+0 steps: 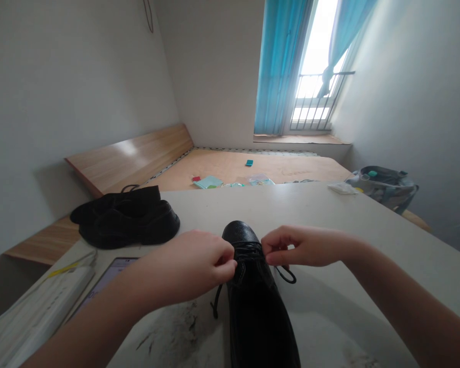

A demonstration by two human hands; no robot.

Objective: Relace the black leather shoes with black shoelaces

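Observation:
A black lace-up shoe [258, 306] lies on the white table in front of me, its toe pointing away and its opening toward me. At the left side of its lacing, my left hand [203, 258] is closed in a pinch, and a loose black lace end [215, 301] hangs below it. On the opposite side my right hand [297, 245] pinches the shoelace [285, 276], which loops out under the fingers. Laces cross the shoe's front between both hands. The exact grip points are partly hidden by the fingers.
More black footwear [124, 217] stands at the table's left rear. A phone [103, 283] and a white box [42, 312] lie at left. A small plastic packet [343, 189] sits near the far right edge, beside a grey bag [385, 186]. Dark smudges mark the white table [368, 286].

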